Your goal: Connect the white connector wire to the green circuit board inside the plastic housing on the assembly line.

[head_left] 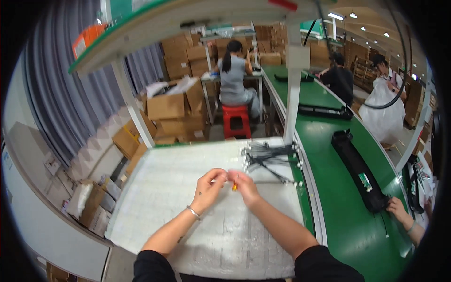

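Note:
Over the white-covered worktable (155, 188), my two hands meet, fingertips nearly touching. My left hand (209, 189), with a bracelet at the wrist, has its fingers curled into a pinch; whatever is in it is too small to make out. A small orange-yellow piece (234, 187) shows under the fingers of my right hand (245, 189), which are closed on it. Its kind cannot be told because the fingers cover part of it and blur. Beyond my right hand lies a bundle of black cables (265, 157) with white connectors.
Right of the table runs a green conveyor belt (324, 155) carrying long black housings (358, 169); another person's hand (399, 210) touches the nearest. White posts (292, 98) hold a shelf overhead. Ahead, a person (232, 77) sits on a red stool (236, 121) near cardboard boxes (167, 107).

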`<state>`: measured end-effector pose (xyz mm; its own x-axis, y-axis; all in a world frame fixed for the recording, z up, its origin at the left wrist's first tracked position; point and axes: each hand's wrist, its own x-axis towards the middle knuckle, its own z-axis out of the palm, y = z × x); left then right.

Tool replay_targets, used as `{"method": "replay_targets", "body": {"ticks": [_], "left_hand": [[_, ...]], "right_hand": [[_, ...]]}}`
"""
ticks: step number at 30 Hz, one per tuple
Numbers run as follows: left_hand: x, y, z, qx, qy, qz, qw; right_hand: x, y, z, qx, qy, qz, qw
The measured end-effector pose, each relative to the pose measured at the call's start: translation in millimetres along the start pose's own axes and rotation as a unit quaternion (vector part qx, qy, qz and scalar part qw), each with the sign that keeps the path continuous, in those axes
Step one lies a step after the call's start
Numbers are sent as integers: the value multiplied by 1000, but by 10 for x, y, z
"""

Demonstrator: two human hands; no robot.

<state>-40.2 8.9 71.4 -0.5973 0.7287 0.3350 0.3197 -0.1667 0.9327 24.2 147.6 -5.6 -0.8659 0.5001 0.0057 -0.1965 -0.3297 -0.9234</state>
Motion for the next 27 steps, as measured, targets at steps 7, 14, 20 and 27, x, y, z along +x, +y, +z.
{"method": "replay_targets", "body": {"ticks": [7,14,20,27], "left_hand": [[-260,-591,-176,-289,-35,-221,931],[-293,-605,-124,-263,-66,-259,927],[-382,-668,-102,-245,-77,-222,941],[-319,-718,-150,-169,-60,-191,965]], "right_hand": [[-139,-103,296,19,21,-64,998],[-205,-43,377,-41,-10,-85,995],[-275,-26,348,-58,-40,-70,995],[-148,-142,103,-213,-21,-64,975]]}}
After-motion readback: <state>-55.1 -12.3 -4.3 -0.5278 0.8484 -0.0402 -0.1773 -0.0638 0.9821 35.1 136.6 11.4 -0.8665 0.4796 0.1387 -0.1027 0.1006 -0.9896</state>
